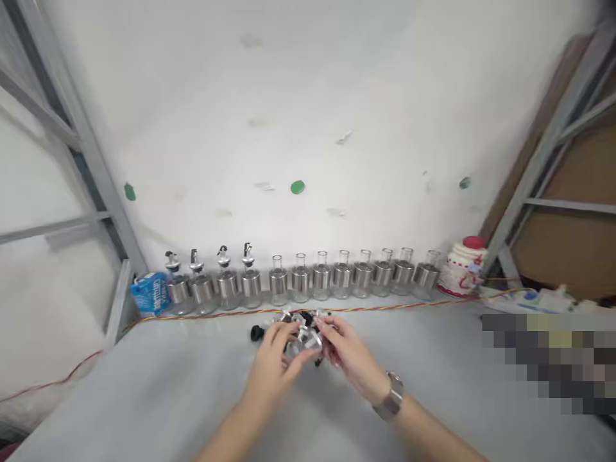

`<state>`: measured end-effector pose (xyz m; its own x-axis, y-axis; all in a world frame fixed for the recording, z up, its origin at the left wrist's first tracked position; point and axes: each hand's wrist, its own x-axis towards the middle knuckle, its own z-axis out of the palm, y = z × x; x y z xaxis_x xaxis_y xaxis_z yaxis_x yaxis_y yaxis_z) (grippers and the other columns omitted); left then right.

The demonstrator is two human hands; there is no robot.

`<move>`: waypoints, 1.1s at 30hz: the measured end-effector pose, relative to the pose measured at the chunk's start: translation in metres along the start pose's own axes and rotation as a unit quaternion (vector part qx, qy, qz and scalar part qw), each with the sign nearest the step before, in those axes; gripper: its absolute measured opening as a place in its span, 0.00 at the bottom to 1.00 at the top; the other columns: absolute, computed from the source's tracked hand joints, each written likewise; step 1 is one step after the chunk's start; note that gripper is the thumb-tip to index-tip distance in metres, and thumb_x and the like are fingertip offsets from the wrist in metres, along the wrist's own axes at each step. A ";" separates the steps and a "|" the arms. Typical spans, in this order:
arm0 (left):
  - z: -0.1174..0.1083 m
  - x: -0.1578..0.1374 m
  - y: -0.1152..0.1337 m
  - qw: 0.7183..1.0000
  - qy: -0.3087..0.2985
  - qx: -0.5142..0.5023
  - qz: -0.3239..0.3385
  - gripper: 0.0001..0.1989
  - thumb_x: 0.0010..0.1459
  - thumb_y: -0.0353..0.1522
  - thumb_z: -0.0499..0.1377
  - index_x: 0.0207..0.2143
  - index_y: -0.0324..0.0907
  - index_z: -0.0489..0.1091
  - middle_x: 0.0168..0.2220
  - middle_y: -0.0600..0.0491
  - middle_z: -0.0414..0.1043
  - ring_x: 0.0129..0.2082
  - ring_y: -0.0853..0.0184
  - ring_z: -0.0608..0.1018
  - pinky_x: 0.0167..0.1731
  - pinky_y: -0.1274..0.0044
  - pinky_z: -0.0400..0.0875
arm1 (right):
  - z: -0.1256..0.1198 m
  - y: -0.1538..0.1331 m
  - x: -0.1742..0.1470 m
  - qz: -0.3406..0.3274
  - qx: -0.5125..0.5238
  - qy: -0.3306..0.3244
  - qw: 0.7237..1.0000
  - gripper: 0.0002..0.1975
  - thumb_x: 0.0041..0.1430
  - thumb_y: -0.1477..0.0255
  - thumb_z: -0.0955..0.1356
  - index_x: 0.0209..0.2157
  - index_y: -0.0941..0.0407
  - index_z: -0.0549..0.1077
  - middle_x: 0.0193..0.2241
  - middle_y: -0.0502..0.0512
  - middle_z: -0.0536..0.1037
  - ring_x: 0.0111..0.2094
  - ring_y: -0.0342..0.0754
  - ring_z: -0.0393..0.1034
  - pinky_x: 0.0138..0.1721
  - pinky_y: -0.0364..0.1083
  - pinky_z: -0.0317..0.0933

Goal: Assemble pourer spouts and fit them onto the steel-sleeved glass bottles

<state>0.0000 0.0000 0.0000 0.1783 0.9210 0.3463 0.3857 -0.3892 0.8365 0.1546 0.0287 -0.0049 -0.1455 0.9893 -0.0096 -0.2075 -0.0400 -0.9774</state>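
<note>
Both of my hands meet over a small heap of silver and black parts [285, 317] on the table, which look like bottle pourer tops. My left hand [276, 356] curls its thumb and fingers around a shiny silver piece [308, 341]; blur hides its exact shape. Close by on the other side, the fingers of my right hand [347, 351] are bent together at the heap's right edge. What they pinch, if anything, I cannot make out. A black knob-like part [256, 333] lies just left of my left fingers.
Along the wall stands a row of glass bottles with steel sleeves [342, 276]; the leftmost several carry pourer tops [223, 258]. A blue carton [151, 293] flanks them, and a white jar with a red lid [462, 266]. A twisted red-yellow wire [385, 307] runs before the bottles.
</note>
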 end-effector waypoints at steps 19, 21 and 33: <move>0.015 -0.003 0.003 0.981 -0.021 -0.164 -0.101 0.22 0.45 0.37 0.61 0.42 0.40 0.63 0.38 0.48 0.67 0.37 0.61 0.72 0.24 0.75 0.73 | 0.001 -0.007 -0.009 -0.068 -0.024 -0.118 0.990 0.12 0.49 0.63 0.67 0.29 0.58 0.68 0.19 0.46 0.68 0.18 0.37 0.60 0.19 0.39 0.57; 0.014 -0.004 0.006 0.980 -0.047 -0.165 -0.103 0.18 0.48 0.39 0.58 0.40 0.39 0.65 0.35 0.49 0.66 0.33 0.63 0.72 0.23 0.75 0.73 | 0.002 -0.007 -0.010 -0.073 -0.041 -0.132 0.988 0.12 0.48 0.63 0.67 0.29 0.58 0.68 0.19 0.46 0.68 0.17 0.37 0.60 0.19 0.39 0.57; 0.015 -0.004 0.000 0.992 -0.034 -0.119 -0.035 0.09 0.55 0.34 0.50 0.36 0.41 0.66 0.36 0.53 0.57 0.28 0.72 0.68 0.24 0.78 0.71 | 0.001 -0.007 -0.006 -0.096 -0.027 -0.065 0.993 0.19 0.55 0.57 0.59 0.32 0.59 0.67 0.16 0.46 0.64 0.17 0.40 0.61 0.17 0.41 0.58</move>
<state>0.0125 -0.0035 -0.0078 0.2232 0.9390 0.2614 0.1757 -0.3026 0.9368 0.1558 0.0232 0.0022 -0.2329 0.9513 0.2022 -0.1919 0.1588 -0.9685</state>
